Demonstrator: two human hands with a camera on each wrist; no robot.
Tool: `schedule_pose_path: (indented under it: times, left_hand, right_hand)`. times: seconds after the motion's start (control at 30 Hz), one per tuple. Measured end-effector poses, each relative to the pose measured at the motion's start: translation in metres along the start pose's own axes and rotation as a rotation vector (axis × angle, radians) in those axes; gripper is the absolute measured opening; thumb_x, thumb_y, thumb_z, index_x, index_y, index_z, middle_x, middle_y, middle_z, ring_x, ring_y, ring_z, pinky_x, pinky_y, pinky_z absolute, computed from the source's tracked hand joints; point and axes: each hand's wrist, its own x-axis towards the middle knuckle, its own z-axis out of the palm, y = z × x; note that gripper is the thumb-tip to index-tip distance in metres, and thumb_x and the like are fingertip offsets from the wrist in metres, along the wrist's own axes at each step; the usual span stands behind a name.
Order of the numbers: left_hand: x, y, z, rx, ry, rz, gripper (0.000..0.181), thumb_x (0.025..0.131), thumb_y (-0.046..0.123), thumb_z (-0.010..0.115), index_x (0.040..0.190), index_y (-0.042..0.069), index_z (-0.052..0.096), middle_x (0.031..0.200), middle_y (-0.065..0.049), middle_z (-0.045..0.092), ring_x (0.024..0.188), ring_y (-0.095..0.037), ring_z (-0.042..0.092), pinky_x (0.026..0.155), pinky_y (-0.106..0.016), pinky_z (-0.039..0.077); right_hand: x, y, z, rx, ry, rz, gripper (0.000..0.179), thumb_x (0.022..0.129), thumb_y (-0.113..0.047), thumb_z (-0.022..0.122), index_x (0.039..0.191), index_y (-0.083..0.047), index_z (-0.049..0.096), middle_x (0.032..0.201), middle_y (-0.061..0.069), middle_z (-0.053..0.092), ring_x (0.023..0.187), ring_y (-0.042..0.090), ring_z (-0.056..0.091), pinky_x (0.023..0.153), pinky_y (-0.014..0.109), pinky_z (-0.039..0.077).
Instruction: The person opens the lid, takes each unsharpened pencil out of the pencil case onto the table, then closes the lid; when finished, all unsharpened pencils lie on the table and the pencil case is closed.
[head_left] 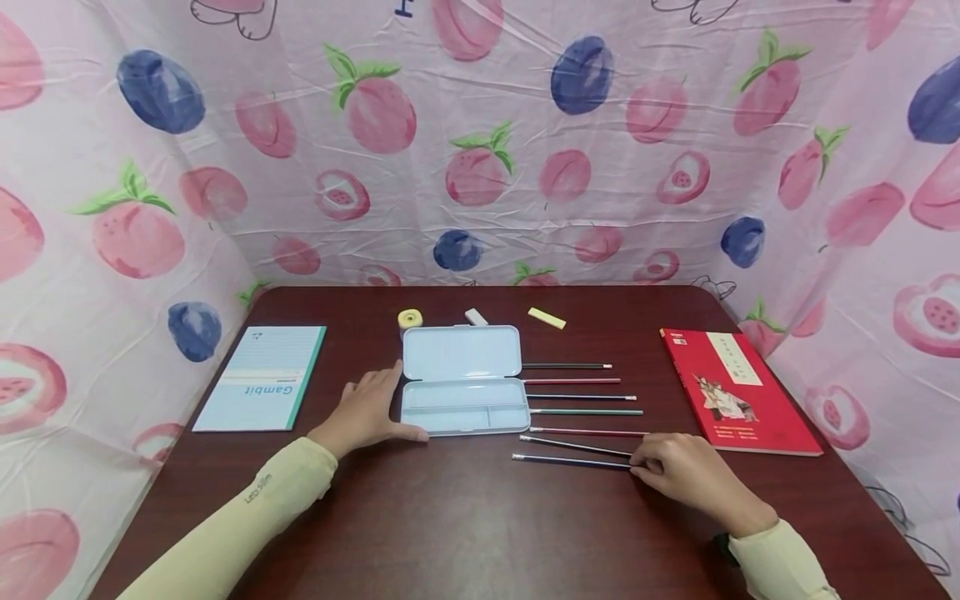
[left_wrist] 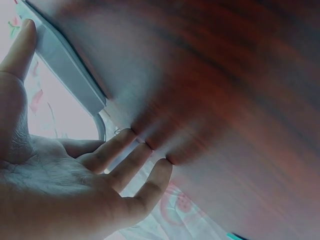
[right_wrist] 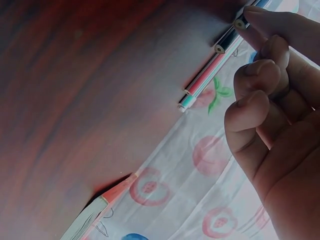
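A pale blue pencil case (head_left: 461, 353) lies with its lid open on the table, its compartments bare. Beside its left edge rests my left hand (head_left: 367, 412), thumb along the front corner and fingers spread. In the left wrist view that thumb lies against the case (left_wrist: 70, 65), while several fingertips touch the tabletop. My right hand (head_left: 686, 467) pinches the far end of the nearest dark blue pencil (head_left: 570, 461) between thumb and index finger. Just behind it lies another dark pencil (head_left: 573, 446), and several more pencils (head_left: 585, 412) extend rightward from the case in a row.
Left of the case is a light blue notebook (head_left: 258, 379); a red book (head_left: 738, 392) lies at right. Behind the case sit a round yellow object (head_left: 410, 318), a white eraser-like block (head_left: 476, 317) and a yellow strip (head_left: 547, 317). A fruit-print cloth (head_left: 525, 167) hangs behind the table.
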Motion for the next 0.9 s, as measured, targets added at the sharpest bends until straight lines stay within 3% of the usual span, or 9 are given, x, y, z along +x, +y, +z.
schedule_pose_path:
  times: [0.27, 0.67, 0.9]
  left_hand:
    - [-0.004, 0.001, 0.0, 0.002, 0.006, 0.012, 0.135, 0.074, 0.075, 0.084, 0.17, 0.004, 0.02, 0.173, -0.02, 0.036, 0.156, -0.043, 0.036, 0.123, -0.073, 0.027]
    - [-0.009, 0.003, 0.0, 0.015, 0.004, 0.018, 0.131, 0.078, 0.073, 0.082, 0.17, 0.004, 0.02, 0.172, -0.018, 0.038, 0.156, -0.042, 0.036, 0.123, -0.074, 0.026]
    - [-0.013, 0.001, -0.001, 0.022, 0.015, 0.052, 0.13, 0.079, 0.07, 0.084, 0.169, 0.001, 0.022, 0.17, -0.02, 0.041, 0.154, -0.043, 0.039, 0.12, -0.074, 0.031]
  right_hand:
    - [-0.001, -0.002, -0.001, -0.009, -0.005, 0.023, 0.014, 0.081, -0.021, 0.092, 0.09, -0.023, 0.082, 0.08, -0.017, 0.07, 0.063, -0.006, 0.041, 0.059, 0.019, 0.041]
    - [0.0, -0.006, -0.002, -0.041, 0.011, 0.027, 0.015, 0.08, -0.021, 0.093, 0.089, -0.023, 0.081, 0.073, -0.02, 0.061, 0.062, -0.006, 0.039, 0.058, 0.02, 0.039]
    - [0.004, -0.01, -0.006, -0.031, 0.037, 0.021, 0.016, 0.079, -0.021, 0.094, 0.089, -0.023, 0.082, 0.074, -0.02, 0.064, 0.062, -0.007, 0.04, 0.058, 0.019, 0.041]
